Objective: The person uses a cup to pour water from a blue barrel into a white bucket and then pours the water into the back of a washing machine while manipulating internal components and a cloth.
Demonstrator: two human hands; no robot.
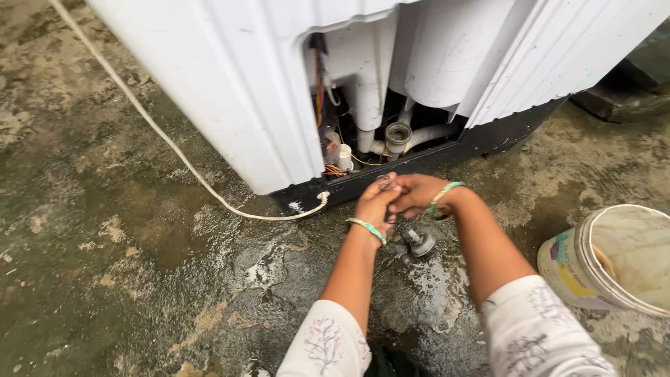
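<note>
Left hand (375, 201) and right hand (417, 193) meet, both clamped on a small metal fitting (416, 238).

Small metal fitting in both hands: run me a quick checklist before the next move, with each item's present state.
1. Both hands on the part: ok. Left hand and right hand meet on the small metal fitting.
2. Fitting whole and undamaged: cannot tell, mostly hidden by the fingers.
3. Access opening free: ok. The back of the white machine is open, and the round grey port shows.
4. Dry footing: not ok. The concrete floor is wet under the hands.
5. White cord out of the way: ok, it lies left of the hands.
6. Bucket clear: ok, to the right.
</note>
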